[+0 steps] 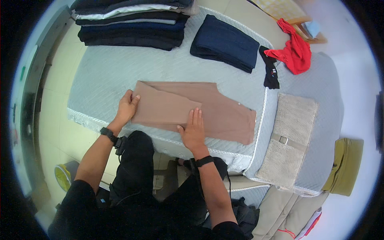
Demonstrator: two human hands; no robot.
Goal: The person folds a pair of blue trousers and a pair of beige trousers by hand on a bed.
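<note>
A pair of tan trousers (230,114) lies flat in front of me on a pale grey quilted cover, its waistband toward the right. The leg end is folded back over the rest, so a doubled layer covers the left half. At the left fold my left hand (127,107) grips the edge, thumb on top of the cloth. My right hand (194,130) rests flat on the trousers near the end of the folded-back leg, fingers stretched out and holding nothing. Both wrists wear dark bands.
A tall stack of folded dark clothes (132,30) stands at the far left, with folded navy trousers (225,42) beside it. Rightward lie a black cloth item (271,70), a red garment (298,56), a beige textured cushion (290,132) and an olive folded item (346,166). A bin (66,176) stands on the floor at left.
</note>
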